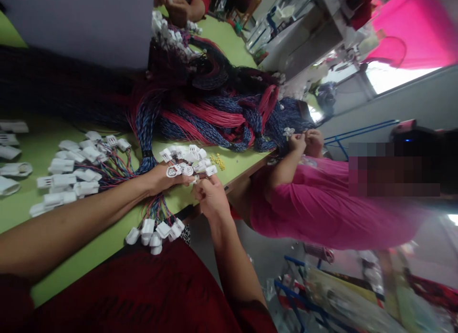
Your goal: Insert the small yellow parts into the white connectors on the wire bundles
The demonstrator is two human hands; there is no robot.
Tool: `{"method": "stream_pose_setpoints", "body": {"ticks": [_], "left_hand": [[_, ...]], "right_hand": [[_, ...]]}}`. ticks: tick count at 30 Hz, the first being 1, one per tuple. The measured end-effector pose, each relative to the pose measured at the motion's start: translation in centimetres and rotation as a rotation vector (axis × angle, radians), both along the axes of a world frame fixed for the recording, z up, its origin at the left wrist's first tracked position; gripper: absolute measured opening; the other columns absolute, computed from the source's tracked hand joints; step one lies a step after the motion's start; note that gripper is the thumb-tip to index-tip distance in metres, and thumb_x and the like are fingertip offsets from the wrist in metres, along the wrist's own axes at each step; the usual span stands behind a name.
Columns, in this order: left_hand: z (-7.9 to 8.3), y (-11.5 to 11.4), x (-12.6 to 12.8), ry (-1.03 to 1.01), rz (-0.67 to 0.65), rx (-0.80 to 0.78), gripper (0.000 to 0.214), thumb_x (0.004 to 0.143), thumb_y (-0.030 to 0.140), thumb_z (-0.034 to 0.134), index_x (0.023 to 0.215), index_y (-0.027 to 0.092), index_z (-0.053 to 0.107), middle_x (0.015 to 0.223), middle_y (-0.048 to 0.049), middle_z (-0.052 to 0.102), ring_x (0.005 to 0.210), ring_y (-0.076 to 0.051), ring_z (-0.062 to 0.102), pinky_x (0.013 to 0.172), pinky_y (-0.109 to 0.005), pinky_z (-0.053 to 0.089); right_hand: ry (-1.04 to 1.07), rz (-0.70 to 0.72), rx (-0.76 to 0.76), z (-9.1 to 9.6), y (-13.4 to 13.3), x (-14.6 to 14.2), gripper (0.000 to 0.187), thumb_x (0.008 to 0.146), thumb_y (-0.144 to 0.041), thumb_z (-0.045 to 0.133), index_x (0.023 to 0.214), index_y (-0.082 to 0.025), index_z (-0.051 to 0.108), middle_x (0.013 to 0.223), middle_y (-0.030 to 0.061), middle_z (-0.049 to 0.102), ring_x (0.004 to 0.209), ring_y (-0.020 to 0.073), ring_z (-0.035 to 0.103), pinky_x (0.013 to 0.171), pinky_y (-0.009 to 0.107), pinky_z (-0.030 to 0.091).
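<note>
My left hand (162, 177) rests on the green table (107, 237) with its fingers closed around a white plastic connector (173, 171) at the end of a wire harness. My right hand (210, 195) is held close to it at the table's edge, fingers pinched on a thin wire end (195, 181) that meets the connector. A cluster of white connectors (189, 157) lies just beyond my fingers. Another bunch of connectors on coloured wires (155, 232) hangs over the table edge below my wrists.
Piles of red, blue and black wire bundles (214, 109) cover the table's far side. More white connectors (71, 168) lie at the left. Small yellow parts (217, 161) sit near the edge. A person in pink (322, 209) works at the right; another person's hands (179, 6) show at the top.
</note>
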State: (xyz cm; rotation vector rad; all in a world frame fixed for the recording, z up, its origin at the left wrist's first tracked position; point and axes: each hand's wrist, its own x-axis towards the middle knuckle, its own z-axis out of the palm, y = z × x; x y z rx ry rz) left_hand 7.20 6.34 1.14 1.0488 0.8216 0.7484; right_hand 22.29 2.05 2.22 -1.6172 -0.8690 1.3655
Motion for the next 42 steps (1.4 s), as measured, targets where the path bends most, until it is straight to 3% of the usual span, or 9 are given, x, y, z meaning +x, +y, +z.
{"method": "stream_pose_setpoints", "body": {"ticks": [4, 8, 14, 20, 23, 27, 33, 38, 42], "left_hand": [[1.0, 0.0, 0.0, -0.082, -0.040, -0.008, 0.012, 0.064, 0.026, 0.067, 0.063, 0.016, 0.061, 0.067, 0.0004, 0.062, 0.068, -0.015, 0.055, 0.068, -0.028, 0.043], [2.0, -0.2, 0.1, -0.112, 0.026, -0.066, 0.009, 0.064, 0.025, 0.067, 0.067, 0.016, 0.065, 0.072, -0.0018, 0.067, 0.077, -0.019, 0.059, 0.079, -0.033, 0.045], [3.5, -0.2, -0.5, 0.039, 0.118, -0.058, 0.009, 0.066, 0.023, 0.062, 0.065, 0.015, 0.066, 0.062, -0.0021, 0.063, 0.068, -0.018, 0.057, 0.067, -0.029, 0.045], [4.4, -0.2, -0.5, 0.136, -0.038, 0.123, 0.005, 0.062, 0.021, 0.061, 0.064, 0.016, 0.061, 0.056, 0.0022, 0.054, 0.052, -0.012, 0.046, 0.050, -0.024, 0.037], [3.8, 0.0, -0.3, 0.072, -0.155, 0.138, 0.012, 0.060, 0.023, 0.067, 0.066, 0.017, 0.059, 0.060, 0.0036, 0.054, 0.052, -0.010, 0.043, 0.048, -0.022, 0.035], [2.2, 0.4, -0.3, -0.049, -0.301, 0.048, 0.018, 0.062, 0.030, 0.070, 0.065, 0.016, 0.060, 0.060, 0.0029, 0.057, 0.056, -0.012, 0.049, 0.054, -0.023, 0.041], [0.7, 0.5, -0.1, -0.107, -0.119, -0.263, 0.027, 0.057, 0.032, 0.077, 0.073, 0.015, 0.065, 0.073, -0.0009, 0.067, 0.069, -0.014, 0.059, 0.066, -0.026, 0.048], [1.2, 0.5, 0.1, -0.084, -0.056, -0.268, 0.026, 0.056, 0.031, 0.078, 0.058, 0.014, 0.059, 0.050, 0.0033, 0.055, 0.047, -0.008, 0.047, 0.046, -0.019, 0.037], [1.7, 0.6, 0.2, -0.062, -0.018, -0.255, 0.033, 0.061, 0.032, 0.076, 0.049, 0.014, 0.051, 0.040, 0.0060, 0.044, 0.039, -0.004, 0.036, 0.040, -0.017, 0.028]], "right_hand": [[-0.096, 0.027, 0.096, 0.3, -0.5, 0.7, 0.019, 0.068, -0.031, 0.057, 0.082, -0.017, 0.058, 0.060, -0.0040, 0.053, 0.052, 0.0095, 0.046, 0.052, 0.023, 0.038], [-0.269, 0.097, 0.241, 0.5, -1.1, 0.1, 0.021, 0.073, -0.034, 0.060, 0.088, -0.020, 0.058, 0.080, 0.0002, 0.060, 0.073, 0.0136, 0.054, 0.069, 0.027, 0.043], [-0.531, 0.467, 0.282, 0.7, -3.0, 0.4, 0.006, 0.074, -0.022, 0.058, 0.068, -0.020, 0.060, 0.069, -0.0010, 0.057, 0.067, 0.0128, 0.051, 0.068, 0.027, 0.039], [-0.325, 0.037, 0.307, 2.9, -1.9, 1.4, 0.021, 0.079, -0.033, 0.056, 0.097, -0.023, 0.058, 0.078, -0.0006, 0.061, 0.064, 0.0116, 0.054, 0.065, 0.028, 0.045], [-0.411, 0.028, 0.421, 3.1, -1.5, 0.7, 0.016, 0.079, -0.030, 0.058, 0.093, -0.022, 0.059, 0.084, 0.0010, 0.062, 0.071, 0.0126, 0.056, 0.071, 0.029, 0.046], [-0.612, 0.174, 0.638, 2.1, -1.9, 0.1, 0.020, 0.084, -0.022, 0.051, 0.102, -0.023, 0.059, 0.095, 0.0039, 0.063, 0.085, 0.0151, 0.058, 0.079, 0.031, 0.047], [-0.899, 0.235, 0.845, 0.4, -2.3, 0.1, 0.029, 0.085, -0.015, 0.049, 0.112, -0.024, 0.056, 0.105, 0.0081, 0.064, 0.102, 0.0191, 0.058, 0.090, 0.038, 0.047], [-0.959, 0.260, 0.819, 0.2, -1.9, 0.4, 0.026, 0.084, -0.019, 0.052, 0.108, -0.025, 0.061, 0.103, 0.0071, 0.065, 0.098, 0.0196, 0.059, 0.086, 0.037, 0.048], [-0.800, -0.068, 0.579, -1.2, -0.1, 3.1, 0.025, 0.087, -0.028, 0.044, 0.105, -0.020, 0.061, 0.091, 0.0054, 0.067, 0.078, 0.0163, 0.062, 0.074, 0.032, 0.050]]}}
